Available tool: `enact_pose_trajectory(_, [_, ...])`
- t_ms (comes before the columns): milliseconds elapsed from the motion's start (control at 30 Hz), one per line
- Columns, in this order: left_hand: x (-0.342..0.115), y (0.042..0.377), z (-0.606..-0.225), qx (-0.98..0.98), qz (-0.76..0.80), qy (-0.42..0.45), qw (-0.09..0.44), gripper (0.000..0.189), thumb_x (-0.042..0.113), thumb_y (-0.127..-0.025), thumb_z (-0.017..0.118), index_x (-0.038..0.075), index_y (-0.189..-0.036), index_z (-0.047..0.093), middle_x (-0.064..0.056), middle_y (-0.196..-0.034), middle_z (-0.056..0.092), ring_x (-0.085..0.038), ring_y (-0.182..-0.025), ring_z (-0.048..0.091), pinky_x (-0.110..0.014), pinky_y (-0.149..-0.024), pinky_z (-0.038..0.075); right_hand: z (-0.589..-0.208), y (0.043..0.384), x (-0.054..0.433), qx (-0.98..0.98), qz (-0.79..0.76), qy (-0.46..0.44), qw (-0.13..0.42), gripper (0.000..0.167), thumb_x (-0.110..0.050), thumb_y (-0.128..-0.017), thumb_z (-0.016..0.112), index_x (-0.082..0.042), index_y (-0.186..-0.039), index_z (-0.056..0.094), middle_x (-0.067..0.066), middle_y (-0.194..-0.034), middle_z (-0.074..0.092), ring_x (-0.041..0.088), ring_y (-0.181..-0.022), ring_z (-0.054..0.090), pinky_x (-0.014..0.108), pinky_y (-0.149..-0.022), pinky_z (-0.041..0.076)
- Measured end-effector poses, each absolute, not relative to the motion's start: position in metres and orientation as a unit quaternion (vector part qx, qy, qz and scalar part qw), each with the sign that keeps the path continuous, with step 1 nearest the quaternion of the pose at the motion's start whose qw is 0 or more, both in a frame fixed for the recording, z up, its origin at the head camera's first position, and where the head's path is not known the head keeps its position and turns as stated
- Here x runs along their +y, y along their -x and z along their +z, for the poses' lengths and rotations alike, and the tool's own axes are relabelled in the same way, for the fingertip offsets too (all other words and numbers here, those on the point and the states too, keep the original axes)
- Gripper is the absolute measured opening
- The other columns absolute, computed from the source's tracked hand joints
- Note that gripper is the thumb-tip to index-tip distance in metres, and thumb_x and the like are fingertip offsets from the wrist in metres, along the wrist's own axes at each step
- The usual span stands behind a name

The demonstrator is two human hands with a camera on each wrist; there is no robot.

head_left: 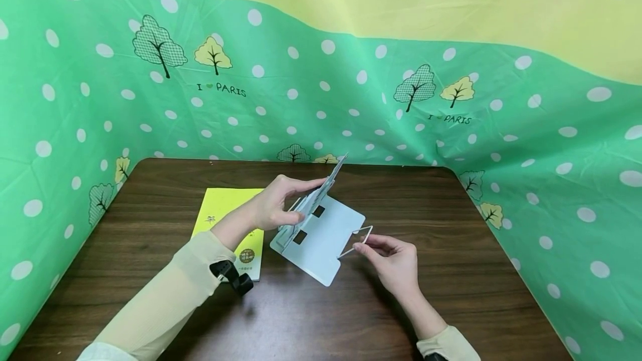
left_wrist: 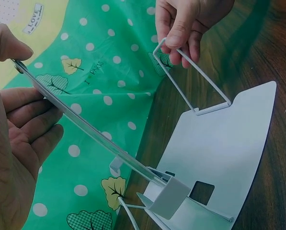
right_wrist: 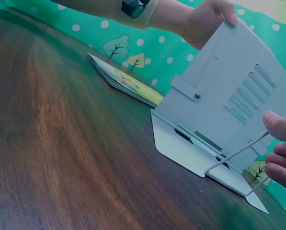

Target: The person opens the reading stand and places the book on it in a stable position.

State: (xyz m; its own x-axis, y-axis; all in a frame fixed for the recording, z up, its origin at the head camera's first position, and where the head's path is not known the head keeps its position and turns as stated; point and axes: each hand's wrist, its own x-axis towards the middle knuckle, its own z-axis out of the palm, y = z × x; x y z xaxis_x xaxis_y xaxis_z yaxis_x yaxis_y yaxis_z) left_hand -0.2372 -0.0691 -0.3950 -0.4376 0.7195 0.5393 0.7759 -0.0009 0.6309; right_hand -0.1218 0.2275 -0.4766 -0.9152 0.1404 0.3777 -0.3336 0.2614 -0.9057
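Note:
A pale blue-white metal book stand stands unfolded on the table, its base panel [head_left: 341, 233] lying flat and its slotted back panel [right_wrist: 205, 91] tilted up. My left hand [head_left: 273, 205] grips the back panel near its upper edge, thumb on one face and fingers on the other, as the left wrist view shows. With thumb and fingertips, my right hand [head_left: 398, 263] pinches the bent wire support [left_wrist: 204, 76] hinged at the base's edge. That wire is swung up off the base. Small folded clips [left_wrist: 171, 197] sit at the foot of the back panel.
A yellow-covered book [head_left: 228, 205] lies on the brown wooden table [head_left: 451, 210], left of the stand and partly under my left forearm. A green and yellow printed cloth [head_left: 321, 93] hangs behind the table and along its sides.

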Motion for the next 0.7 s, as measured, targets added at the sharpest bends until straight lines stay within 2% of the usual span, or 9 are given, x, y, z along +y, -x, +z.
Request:
enact_pose_trajectory(100, [-0.068, 0.237, -0.395, -0.707, -0.472, 0.527, 0.022, 0.081, 0.018, -0.076, 0.059, -0.009, -0.151, 0.051, -0.012, -0.141, 0.065, -0.028, -0.089, 0.063, -0.048, -0.079, 0.057, -0.477, 0.121, 0.222, -0.774, 0.595, -0.066, 0.204, 0.013, 0.007, -0.079, 0.09, 0.003, -0.088, 0.082, 0.012, -0.082, 0.078, 0.011, -0.072, 0.075, 0.019, -0.061, 0.057])
enact_pose_trajectory(267, [-0.066, 0.235, -0.394, -0.706, -0.478, 0.523, 0.01, 0.079, 0.017, -0.078, 0.061, -0.006, -0.152, 0.051, -0.015, -0.145, 0.062, -0.037, -0.098, 0.066, -0.042, -0.091, 0.058, -0.478, 0.123, 0.216, -0.764, 0.599, -0.103, 0.216, 0.012, 0.008, -0.083, 0.087, -0.003, -0.086, 0.083, 0.013, -0.082, 0.078, 0.009, -0.072, 0.074, 0.018, -0.061, 0.056])
enact_pose_trajectory(333, [-0.065, 0.234, -0.394, -0.706, -0.476, 0.524, 0.012, 0.077, 0.018, -0.079, 0.062, -0.005, -0.152, 0.052, -0.015, -0.145, 0.061, -0.035, -0.101, 0.067, -0.037, -0.095, 0.056, -0.478, 0.124, 0.214, -0.762, 0.599, -0.114, 0.217, 0.011, 0.01, -0.083, 0.086, -0.001, -0.086, 0.083, 0.016, -0.082, 0.078, 0.009, -0.072, 0.073, 0.018, -0.061, 0.056])
enact_pose_trajectory(467, [-0.063, 0.234, -0.395, -0.702, -0.481, 0.525, 0.006, 0.076, 0.016, -0.08, 0.063, -0.007, -0.151, 0.052, -0.017, -0.147, 0.059, -0.03, -0.113, 0.067, -0.041, -0.102, 0.054, -0.479, 0.128, 0.212, -0.761, 0.598, -0.129, 0.216, 0.011, 0.014, -0.083, 0.083, 0.005, -0.088, 0.081, 0.021, -0.083, 0.077, 0.009, -0.073, 0.073, 0.018, -0.063, 0.057])
enact_pose_trajectory(567, [-0.062, 0.233, -0.395, -0.702, -0.481, 0.525, -0.002, 0.076, 0.016, -0.08, 0.064, -0.008, -0.151, 0.051, -0.017, -0.149, 0.057, -0.028, -0.124, 0.065, -0.045, -0.104, 0.054, -0.479, 0.13, 0.211, -0.763, 0.597, -0.132, 0.211, 0.009, 0.012, -0.084, 0.083, 0.004, -0.088, 0.082, 0.019, -0.083, 0.077, 0.009, -0.073, 0.073, 0.019, -0.064, 0.057])
enact_pose_trajectory(700, [-0.06, 0.23, -0.394, -0.709, -0.469, 0.527, -0.001, 0.076, 0.02, -0.081, 0.065, -0.008, -0.151, 0.052, -0.016, -0.149, 0.058, -0.024, -0.127, 0.065, -0.041, -0.102, 0.055, -0.479, 0.132, 0.21, -0.766, 0.594, -0.135, 0.204, 0.01, 0.008, -0.086, 0.084, -0.001, -0.089, 0.083, 0.013, -0.084, 0.078, 0.011, -0.074, 0.074, 0.021, -0.064, 0.058])
